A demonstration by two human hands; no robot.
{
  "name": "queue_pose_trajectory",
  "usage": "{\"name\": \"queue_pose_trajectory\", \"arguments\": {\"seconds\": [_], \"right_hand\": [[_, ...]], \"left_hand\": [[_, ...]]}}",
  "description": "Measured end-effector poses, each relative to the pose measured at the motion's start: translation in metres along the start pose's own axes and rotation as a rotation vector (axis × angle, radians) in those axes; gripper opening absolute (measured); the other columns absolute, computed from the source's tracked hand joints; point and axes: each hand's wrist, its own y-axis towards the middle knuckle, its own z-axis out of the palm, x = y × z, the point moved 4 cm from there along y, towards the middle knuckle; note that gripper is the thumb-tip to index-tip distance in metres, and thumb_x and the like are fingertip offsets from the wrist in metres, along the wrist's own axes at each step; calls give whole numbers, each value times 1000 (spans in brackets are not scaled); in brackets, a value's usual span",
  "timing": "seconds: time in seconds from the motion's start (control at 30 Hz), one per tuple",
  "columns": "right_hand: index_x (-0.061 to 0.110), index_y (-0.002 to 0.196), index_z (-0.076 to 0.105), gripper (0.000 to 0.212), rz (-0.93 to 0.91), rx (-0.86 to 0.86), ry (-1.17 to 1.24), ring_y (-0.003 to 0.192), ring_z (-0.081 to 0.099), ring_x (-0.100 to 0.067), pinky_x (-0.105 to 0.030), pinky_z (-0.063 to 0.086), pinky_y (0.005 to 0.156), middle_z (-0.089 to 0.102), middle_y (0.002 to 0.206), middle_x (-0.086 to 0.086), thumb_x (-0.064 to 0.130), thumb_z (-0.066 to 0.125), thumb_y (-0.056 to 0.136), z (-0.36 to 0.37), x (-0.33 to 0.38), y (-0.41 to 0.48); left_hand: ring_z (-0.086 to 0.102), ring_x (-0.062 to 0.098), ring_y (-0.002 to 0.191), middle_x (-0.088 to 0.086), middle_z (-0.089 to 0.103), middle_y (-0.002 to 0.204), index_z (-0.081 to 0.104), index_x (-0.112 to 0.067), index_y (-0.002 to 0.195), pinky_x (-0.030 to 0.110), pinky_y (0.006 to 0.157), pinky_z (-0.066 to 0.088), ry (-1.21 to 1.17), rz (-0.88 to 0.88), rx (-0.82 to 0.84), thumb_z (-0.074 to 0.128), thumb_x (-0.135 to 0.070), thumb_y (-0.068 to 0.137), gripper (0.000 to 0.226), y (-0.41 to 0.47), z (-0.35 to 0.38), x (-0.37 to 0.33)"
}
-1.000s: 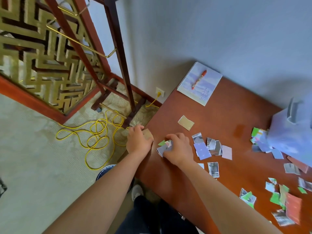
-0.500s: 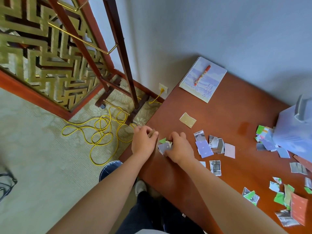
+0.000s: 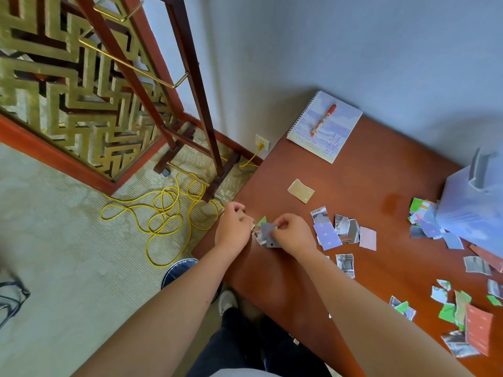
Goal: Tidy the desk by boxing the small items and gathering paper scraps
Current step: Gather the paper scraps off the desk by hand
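Both hands at the desk's point(image 3: 353, 170) left front corner. Right hand point(image 3: 292, 235) pinches a small stack of paper scraps point(image 3: 268, 235) just inside the edge; left hand point(image 3: 232, 229) is curled at the edge, a tan bit showing at the fingers, contents unclear. Bare wood around the one tan scrap point(image 3: 300, 190). One cluster of loose scraps point(image 3: 340, 232) right of the hands. Far left corner: one spiral notebook point(image 3: 337, 131) with one red pen point(image 3: 324, 120) on it. One blue box point(image 3: 473, 208) at the right edge.
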Motion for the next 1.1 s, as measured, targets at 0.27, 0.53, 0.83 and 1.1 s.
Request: {"name": "queue_pose_trajectory", "arguments": {"seconds": [0.27, 0.53, 0.83, 1.1], "right_hand": [[14, 79, 65, 9, 11, 6, 504, 76, 64, -19, -25, 50, 60, 68, 84, -8, 5, 67, 81, -7, 15, -13], [18, 73, 72, 12, -137, 104, 352, 61, 58, -11, -30, 51, 64, 66, 68, -1, 9, 80, 70, 1, 26, -21], [10, 101, 65, 19, 12, 83, 629, 52, 47, -12, -21, 36, 43, 60, 76, -2, 9, 50, 90, -10, 18, -19], [30, 117, 58, 38, -176, 62, -186, 95, 57, -18, -35, 51, 82, 46, 111, 3, 16, 63, 82, -1, -6, -7]], "left_hand": [[63, 21, 77, 11, 61, 99, 55, -8, 108, 34, 64, 60, -498, -292, 108, 46, -13, 97, 15, -16, 14, -16], [60, 19, 66, 7, 60, 75, 54, -19, 90, 33, 57, 51, -734, -520, 278, 49, -46, 97, 28, -26, 24, -23], [50, 16, 59, 6, 51, 74, 51, -13, 84, 24, 43, 40, -771, -573, 127, 52, -30, 93, 19, -11, 21, -3], [31, 14, 46, 0, 36, 59, 45, -15, 72, 23, 43, 26, -369, -240, 90, 63, -31, 84, 27, -3, 10, -5]]}}
